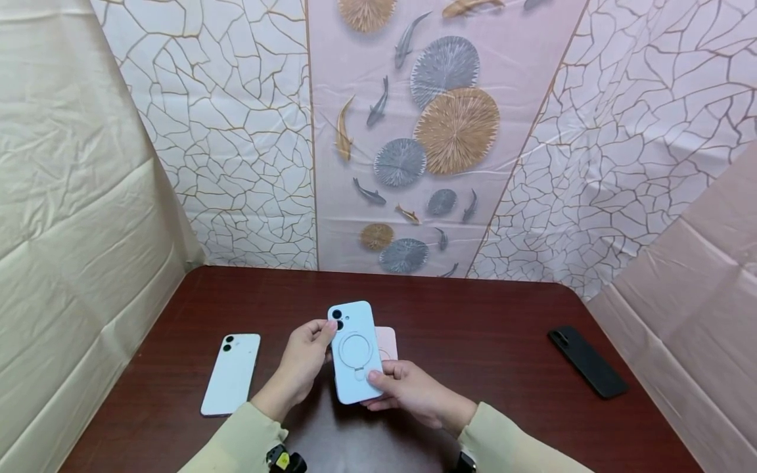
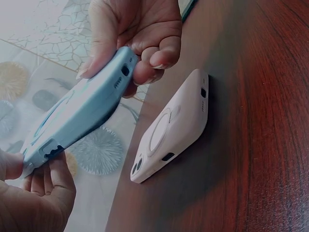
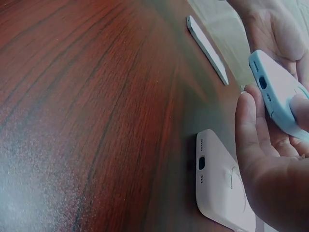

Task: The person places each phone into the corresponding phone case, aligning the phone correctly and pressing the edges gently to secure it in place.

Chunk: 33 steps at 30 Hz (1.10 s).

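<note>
Both hands hold up a light blue phone case (image 1: 355,353) with a ring on its back. My left hand (image 1: 304,358) pinches its upper left edge beside the camera openings. At the lower right corner, my right hand (image 1: 414,394) grips it, thumb across the back and fingers beneath. The port opening shows dark in both wrist views; I cannot tell whether a phone sits inside. Below lies a pink phone case (image 2: 169,125) on the table, ring side up, partly covered by the blue one in the head view.
A white phone (image 1: 232,374) lies back up on the dark red wooden table (image 1: 473,322), left of my left hand. Toward the right edge is a black phone (image 1: 587,361). Patterned cloth (image 1: 248,131) hangs behind the table, with plain cloth at the sides.
</note>
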### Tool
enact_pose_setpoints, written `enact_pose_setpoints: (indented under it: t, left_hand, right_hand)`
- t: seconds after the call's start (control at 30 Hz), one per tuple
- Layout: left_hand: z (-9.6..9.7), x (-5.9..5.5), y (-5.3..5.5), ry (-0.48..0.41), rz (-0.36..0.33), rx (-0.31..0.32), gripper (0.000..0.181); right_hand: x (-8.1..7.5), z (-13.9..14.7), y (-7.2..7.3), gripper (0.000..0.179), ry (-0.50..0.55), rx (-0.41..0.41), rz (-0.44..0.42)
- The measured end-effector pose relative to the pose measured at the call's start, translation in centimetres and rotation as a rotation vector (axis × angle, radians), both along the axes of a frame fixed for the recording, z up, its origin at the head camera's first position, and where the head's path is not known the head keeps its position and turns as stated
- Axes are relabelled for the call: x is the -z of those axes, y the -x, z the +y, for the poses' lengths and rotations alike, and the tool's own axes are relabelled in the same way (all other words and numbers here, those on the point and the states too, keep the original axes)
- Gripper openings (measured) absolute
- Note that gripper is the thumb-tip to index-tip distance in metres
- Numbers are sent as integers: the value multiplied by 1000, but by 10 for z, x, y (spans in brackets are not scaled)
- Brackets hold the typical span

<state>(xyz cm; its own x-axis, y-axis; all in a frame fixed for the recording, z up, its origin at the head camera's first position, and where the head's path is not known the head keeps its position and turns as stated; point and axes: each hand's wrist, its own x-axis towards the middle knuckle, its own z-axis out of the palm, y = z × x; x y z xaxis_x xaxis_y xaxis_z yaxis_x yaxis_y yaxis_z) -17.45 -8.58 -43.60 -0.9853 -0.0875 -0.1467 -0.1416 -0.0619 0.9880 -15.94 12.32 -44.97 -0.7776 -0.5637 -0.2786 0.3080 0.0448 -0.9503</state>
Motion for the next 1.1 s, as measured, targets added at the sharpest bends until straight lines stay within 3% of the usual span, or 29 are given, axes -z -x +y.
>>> enact_pose_setpoints:
  t: [0.33,0.73,1.0,1.1]
  left_hand:
    - [-3,-1,1,-13,-16,-15,36]
    - [3,4,0,-5,12,38,35]
    - [1,5,0,-14,13,66,44]
    - [1,4,-1,-13,9,107,45]
  right_hand:
    - [-5,-5,2,40,54,51,13]
    - [-4,2,7,24,72,23,20]
    - [-4,3,8,29,56,55,34]
    - [-4,4,10,31,50,81,54]
